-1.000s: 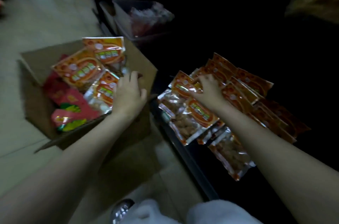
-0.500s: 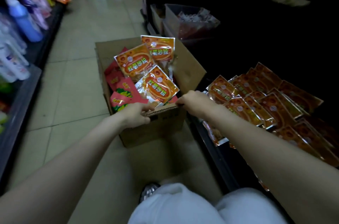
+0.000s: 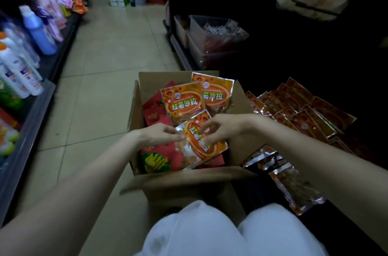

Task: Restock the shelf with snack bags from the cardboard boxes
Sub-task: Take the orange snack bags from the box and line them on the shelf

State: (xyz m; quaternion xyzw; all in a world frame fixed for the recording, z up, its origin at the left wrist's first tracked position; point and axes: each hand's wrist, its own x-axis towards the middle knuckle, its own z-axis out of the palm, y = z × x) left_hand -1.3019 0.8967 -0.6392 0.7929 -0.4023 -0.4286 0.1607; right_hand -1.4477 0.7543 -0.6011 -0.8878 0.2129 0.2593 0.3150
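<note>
Fingers [image 3: 204,130] of the right hand [image 3: 222,127] are curled down onto the nearest orange snack bag [image 3: 201,140], fingertips on its printed face and thumb at its near edge; looks like a pinch, though the blur hides just how tight. Left hand [image 3: 159,135] comes in from the lower left, fingers only slightly bent, tips touching the bag's clear left corner; can't tell if it actually grips.

That bag lies tilted on top of the contents at the near end of the open cardboard box [image 3: 189,180], frame centre. Two more orange bags [image 3: 182,102] stand upright behind it toward the far wall of the box, overlapping. Red packets [image 3: 155,113] fill the left side of the box; one at the near left shows a yellow flower print.

Right of the box, the low dark shelf [image 3: 262,190] carries rows of the same orange bags [image 3: 304,113], overlapping, a few hanging over its front edge.

Clear bins of packets [image 3: 212,35] upper centre-right. Bottles [image 3: 35,29] on the rack at the left edge. White trousers [image 3: 210,232] at the bottom, tiled floor [image 3: 100,88] beneath the box.
</note>
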